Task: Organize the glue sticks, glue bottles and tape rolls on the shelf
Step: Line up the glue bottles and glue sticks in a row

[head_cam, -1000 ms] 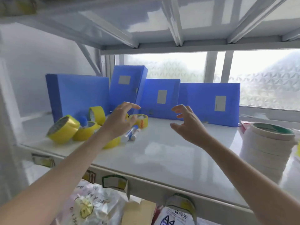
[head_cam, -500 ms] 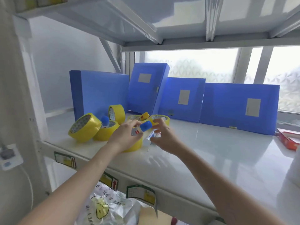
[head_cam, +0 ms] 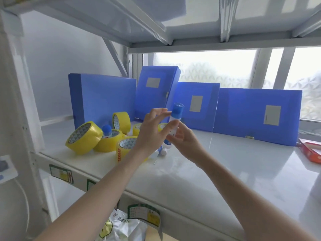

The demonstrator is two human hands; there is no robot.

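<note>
My right hand (head_cam: 180, 140) grips the glue stick (head_cam: 175, 119) upright, blue cap at 12 o'clock. My left hand (head_cam: 151, 131), fingers loose, touches it from 9 o'clock.

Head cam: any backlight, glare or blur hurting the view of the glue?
Head view: the window is blown out, backlighting the blue folders; the shelf shows soft glare; the glue bottle in the right hand is soft but legible; the frame edges bow.

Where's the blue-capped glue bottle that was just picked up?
Head view, centre: the glue bottle is held upright above the shelf by the right hand, right of the yellow tape rolls.
</note>
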